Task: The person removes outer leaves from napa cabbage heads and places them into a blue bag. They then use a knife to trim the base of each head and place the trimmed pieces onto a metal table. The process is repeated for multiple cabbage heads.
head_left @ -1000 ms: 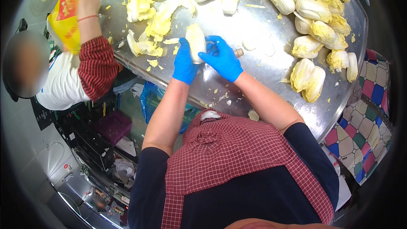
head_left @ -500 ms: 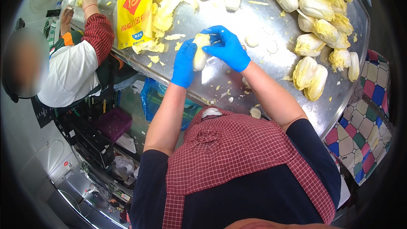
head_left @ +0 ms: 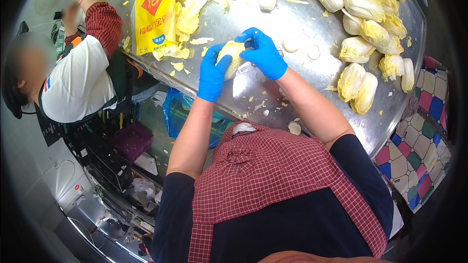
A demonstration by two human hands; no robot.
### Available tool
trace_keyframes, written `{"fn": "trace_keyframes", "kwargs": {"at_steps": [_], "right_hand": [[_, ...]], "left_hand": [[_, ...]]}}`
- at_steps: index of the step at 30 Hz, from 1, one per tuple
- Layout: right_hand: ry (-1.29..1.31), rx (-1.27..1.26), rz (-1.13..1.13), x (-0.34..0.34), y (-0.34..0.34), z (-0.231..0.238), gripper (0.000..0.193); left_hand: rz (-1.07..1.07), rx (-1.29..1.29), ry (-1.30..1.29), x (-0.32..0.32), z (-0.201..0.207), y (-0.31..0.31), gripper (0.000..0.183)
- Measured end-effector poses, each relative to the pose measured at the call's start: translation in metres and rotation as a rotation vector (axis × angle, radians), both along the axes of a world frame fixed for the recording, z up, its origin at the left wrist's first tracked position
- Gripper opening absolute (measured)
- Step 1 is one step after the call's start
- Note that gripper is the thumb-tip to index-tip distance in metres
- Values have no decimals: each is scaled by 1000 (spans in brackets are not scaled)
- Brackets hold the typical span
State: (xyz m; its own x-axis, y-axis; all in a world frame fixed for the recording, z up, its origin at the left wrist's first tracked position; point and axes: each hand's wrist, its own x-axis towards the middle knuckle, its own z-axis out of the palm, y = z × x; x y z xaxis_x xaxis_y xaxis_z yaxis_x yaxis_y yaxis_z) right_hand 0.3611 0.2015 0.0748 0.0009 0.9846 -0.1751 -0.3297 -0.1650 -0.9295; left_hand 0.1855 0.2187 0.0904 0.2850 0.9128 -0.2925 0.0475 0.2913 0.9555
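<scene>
Between my two blue-gloved hands is a small, pale yellow napa cabbage [head_left: 232,57], tilted over the metal table [head_left: 292,95]. My left hand [head_left: 213,73] grips it from the left, thumb across its front. On its upper right, the fingers of my right hand [head_left: 264,54] pinch at the leafy edge; the fingertips are partly hidden. Trimmed leaves [head_left: 192,12] lie beyond my left hand, beside a yellow printed bag [head_left: 155,17]. Round cut stem slices [head_left: 290,45] rest just right of my right hand.
Whole napa cabbages [head_left: 363,7] are heaped along the table's far and right sides. Leaf scraps [head_left: 261,104] dot the near part. At the left, a co-worker [head_left: 80,75] in a white top and striped sleeves works at the table. A blue plastic bag [head_left: 174,114] hangs below the near edge.
The cabbage has turned in my hands, showing more of its leafy side, and my right hand has shifted slightly. The co-worker's arm has moved left and up.
</scene>
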Motion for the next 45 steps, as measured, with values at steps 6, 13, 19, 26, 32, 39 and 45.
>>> {"fn": "trace_keyframes", "kwargs": {"at_steps": [6, 13, 19, 26, 32, 39, 45], "right_hand": [[59, 3, -6, -3, -1, -5, 41], [-183, -115, 106, -31, -18, 6, 66], [-168, -120, 127, -33, -27, -6, 73], [-306, -97, 31, -31, -13, -2, 68], [-225, -83, 61, -26, -7, 0, 47], [-208, -53, 100, -24, -12, -9, 46], [-225, -41, 167, -19, -12, -10, 42]], "left_hand": [[-10, -99, -4, -4, 4, 0, 36], [288, -313, -299, 11, -7, 7, 44], [352, -393, -471, 16, 5, 3, 48], [163, -120, 1, 10, 14, -13, 45], [36, 30, 93, -6, 6, -19, 45], [43, 23, 129, -18, 0, -15, 44], [3, 79, 151, -20, -3, -12, 44]]}}
